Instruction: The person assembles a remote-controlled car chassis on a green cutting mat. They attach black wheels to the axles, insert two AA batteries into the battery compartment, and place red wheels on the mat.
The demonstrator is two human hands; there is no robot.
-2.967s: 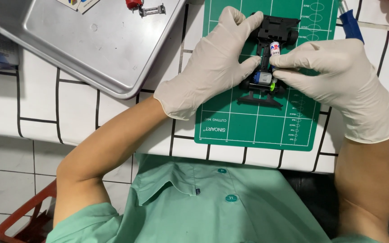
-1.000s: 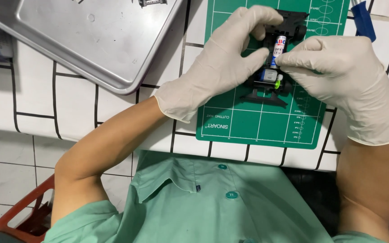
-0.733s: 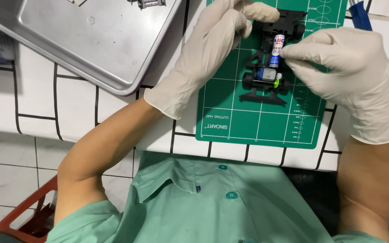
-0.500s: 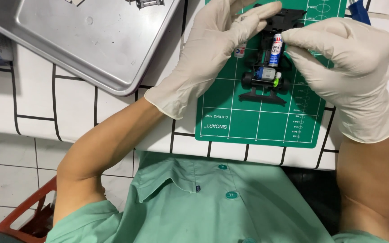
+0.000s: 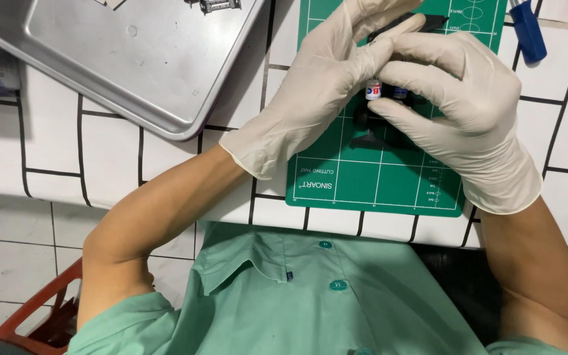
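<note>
Both hands wear pale latex gloves and meet over a green cutting mat. My left hand and my right hand together hold a small black toy car chassis, lifted a little off the mat. A small cylindrical battery with a white, red and blue wrap shows between the fingers. Most of the chassis is hidden by the two hands.
A metal tray lies at the upper left on the white tabletop with black grid lines, with a small metal part at its top edge. A blue tool handle lies at the upper right.
The hands have closed in around the chassis and lifted it from the mat. My right hand now covers the battery and chassis, which were more exposed before.
</note>
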